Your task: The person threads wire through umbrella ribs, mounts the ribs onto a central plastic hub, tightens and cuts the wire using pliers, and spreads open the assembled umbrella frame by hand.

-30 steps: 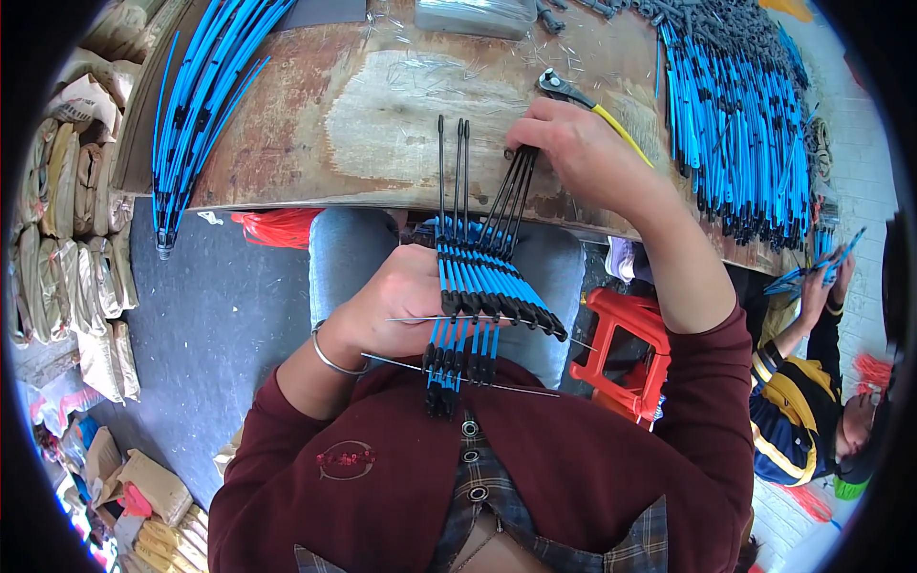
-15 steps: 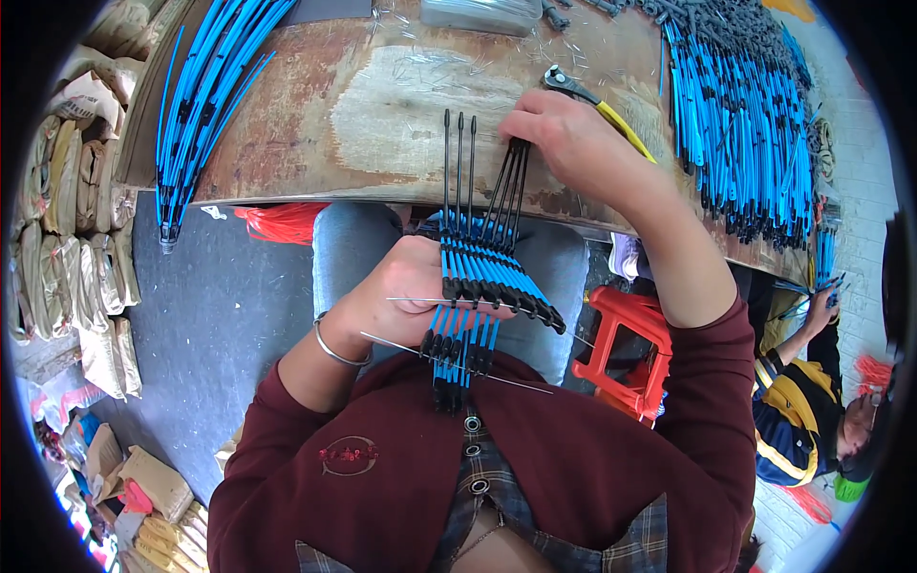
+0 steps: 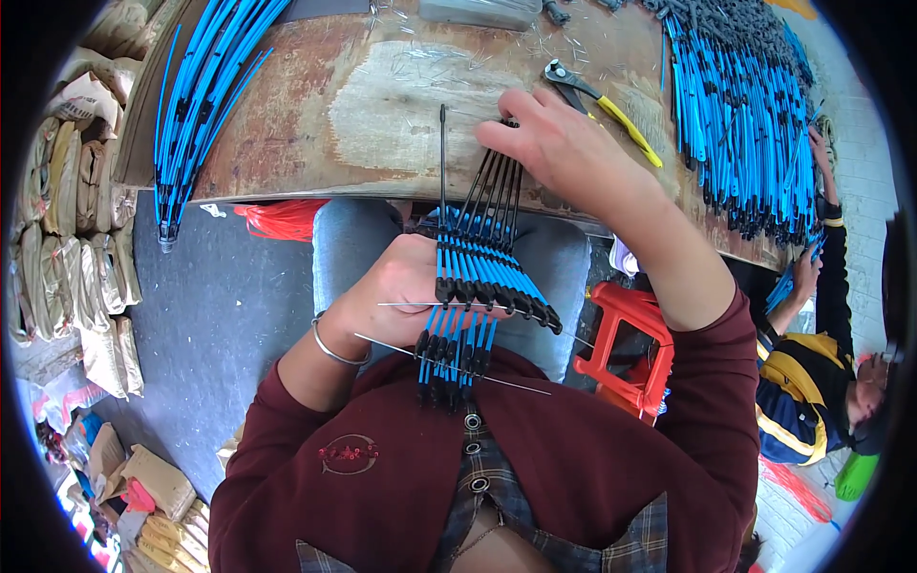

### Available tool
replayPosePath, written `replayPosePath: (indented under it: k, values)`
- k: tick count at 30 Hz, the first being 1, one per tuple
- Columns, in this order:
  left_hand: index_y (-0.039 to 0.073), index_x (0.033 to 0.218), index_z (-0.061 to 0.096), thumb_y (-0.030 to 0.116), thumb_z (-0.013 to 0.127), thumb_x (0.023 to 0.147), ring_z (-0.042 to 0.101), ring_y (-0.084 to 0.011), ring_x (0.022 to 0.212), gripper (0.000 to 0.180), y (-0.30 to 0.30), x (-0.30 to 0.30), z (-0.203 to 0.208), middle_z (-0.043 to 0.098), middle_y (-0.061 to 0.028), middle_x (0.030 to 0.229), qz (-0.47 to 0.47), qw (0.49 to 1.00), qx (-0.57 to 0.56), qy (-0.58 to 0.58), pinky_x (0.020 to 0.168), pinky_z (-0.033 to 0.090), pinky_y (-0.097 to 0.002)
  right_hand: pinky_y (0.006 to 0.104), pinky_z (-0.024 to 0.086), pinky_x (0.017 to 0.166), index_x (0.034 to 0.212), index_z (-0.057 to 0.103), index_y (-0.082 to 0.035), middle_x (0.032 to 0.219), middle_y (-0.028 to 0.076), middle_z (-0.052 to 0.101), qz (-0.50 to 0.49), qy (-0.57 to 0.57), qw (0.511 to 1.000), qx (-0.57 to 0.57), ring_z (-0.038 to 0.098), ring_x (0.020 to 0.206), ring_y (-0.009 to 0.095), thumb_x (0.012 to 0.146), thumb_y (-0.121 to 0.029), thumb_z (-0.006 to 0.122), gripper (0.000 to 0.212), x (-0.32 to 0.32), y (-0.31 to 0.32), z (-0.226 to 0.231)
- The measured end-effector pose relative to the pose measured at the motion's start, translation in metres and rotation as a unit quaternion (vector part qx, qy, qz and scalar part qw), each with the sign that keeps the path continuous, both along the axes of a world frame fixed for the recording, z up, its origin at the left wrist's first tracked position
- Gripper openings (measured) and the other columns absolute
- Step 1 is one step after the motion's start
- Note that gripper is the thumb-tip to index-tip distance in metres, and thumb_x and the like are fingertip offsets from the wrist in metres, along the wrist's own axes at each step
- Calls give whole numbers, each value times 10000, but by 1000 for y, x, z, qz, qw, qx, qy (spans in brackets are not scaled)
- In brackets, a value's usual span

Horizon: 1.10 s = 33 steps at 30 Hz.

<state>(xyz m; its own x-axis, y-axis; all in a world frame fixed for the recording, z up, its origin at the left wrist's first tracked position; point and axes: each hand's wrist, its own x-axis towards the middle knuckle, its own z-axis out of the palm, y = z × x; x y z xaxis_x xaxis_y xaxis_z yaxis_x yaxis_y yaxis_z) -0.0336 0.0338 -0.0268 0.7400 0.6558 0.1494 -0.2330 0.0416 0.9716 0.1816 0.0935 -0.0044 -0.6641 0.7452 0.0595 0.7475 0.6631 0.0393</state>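
Note:
My left hand (image 3: 409, 277) is closed round a row of blue-and-black jointed rods (image 3: 487, 272), held above my lap. Two thin metal wires (image 3: 516, 384) run crosswise through the rods' black joints. Over the table edge, my right hand (image 3: 543, 132) pinches the upper ends of several thin black rods, which fan up from the row. One black rod (image 3: 442, 158) stands apart to the left of that cluster. The rod tips in my right fingers are partly hidden. Just right of this hand lie cutting pliers (image 3: 611, 119) with yellow handles.
Loose metal pins (image 3: 420, 72) are scattered on the worn wooden table (image 3: 277, 124). Blue rod bundles lie at the left (image 3: 202, 105) and right (image 3: 740, 134). A red plastic stool (image 3: 611, 339) stands at my right. Further right, a co-worker's hand (image 3: 807, 277) is by the bundles.
My right hand has shifted slightly left, and more black rods now gather under its fingers; one stands apart instead of three. The co-worker's hands have moved up toward the right-hand bundles.

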Motion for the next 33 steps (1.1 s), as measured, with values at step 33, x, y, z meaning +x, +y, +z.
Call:
replayPosePath:
  k: [33]
  values:
    - [-86,998,591,75,590,790,622,-160,721,263,13,-10,-10,644,-136,916,-53,956,-290,9,633,506,-280,364,459,717,1021,518,-134,872,83,496,43,-2,997,65,534,862,279,731,-20,495,312,-16,13,-5]
